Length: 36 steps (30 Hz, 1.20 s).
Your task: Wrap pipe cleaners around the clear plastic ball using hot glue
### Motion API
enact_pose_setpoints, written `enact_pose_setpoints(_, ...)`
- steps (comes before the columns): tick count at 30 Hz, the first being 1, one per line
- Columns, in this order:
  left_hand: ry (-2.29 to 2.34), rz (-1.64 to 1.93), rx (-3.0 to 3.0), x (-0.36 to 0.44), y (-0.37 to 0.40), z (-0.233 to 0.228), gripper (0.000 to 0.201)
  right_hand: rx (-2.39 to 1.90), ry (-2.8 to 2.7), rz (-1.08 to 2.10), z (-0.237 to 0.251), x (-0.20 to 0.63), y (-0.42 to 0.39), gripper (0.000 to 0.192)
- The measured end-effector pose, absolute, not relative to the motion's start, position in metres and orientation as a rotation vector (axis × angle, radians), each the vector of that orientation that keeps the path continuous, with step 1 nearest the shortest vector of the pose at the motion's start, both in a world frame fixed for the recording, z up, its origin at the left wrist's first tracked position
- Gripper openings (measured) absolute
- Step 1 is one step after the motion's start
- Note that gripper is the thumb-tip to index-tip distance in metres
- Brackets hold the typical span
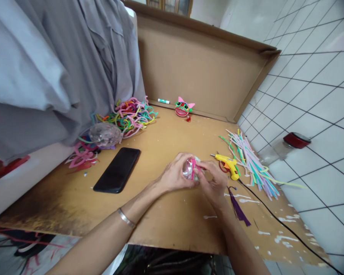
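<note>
Cardboard sheet (166,137) lies under me; my left hand (173,176) and right hand (213,182) both pinch a clear ball (188,169) wrapped with pink strip (193,169), beside the yellow glue gun (228,164).

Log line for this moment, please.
left hand: holds clear ball | right hand: pinches pink pipe cleaner on ball | glue gun: lying beside

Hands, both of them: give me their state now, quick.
Left hand: closed around the clear ball.
Right hand: fingers pinching the pink strip on that ball.
</note>
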<state>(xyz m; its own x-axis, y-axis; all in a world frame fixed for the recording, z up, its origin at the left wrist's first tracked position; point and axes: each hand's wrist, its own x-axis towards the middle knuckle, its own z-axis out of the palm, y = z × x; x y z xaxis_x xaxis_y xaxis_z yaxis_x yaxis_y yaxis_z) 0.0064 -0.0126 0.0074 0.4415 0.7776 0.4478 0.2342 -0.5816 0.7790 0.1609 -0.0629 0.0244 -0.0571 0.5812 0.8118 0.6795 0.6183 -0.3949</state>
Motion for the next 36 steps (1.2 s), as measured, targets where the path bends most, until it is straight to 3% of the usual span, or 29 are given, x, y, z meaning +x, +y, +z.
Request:
enact_pose_setpoints(7, 0.853, 1.047, 1.913, 0.006, -0.010, 0.008, 0.067, -1.019, -1.672, -0.166, 0.024, 0.160, -0.062, 0.023)
enact_pose_setpoints(11, 0.923, 1.024, 1.861, 0.006, -0.010, 0.007, 0.071, -1.071, -1.552, -0.139, 0.021, 0.162, -0.059, 0.016)
enact_pose_setpoints(23, 0.969, 1.021, 1.819, 0.005, -0.008, 0.003, 0.072, -1.546, -1.393, 0.329, -0.010, 0.179, -0.034, 0.019)
enact_pose_setpoints(36, 0.968, 1.018, 1.813, 0.005, -0.007, 0.004, 0.071, -1.518, -1.376, 0.479, -0.024, 0.187, -0.026, 0.023)
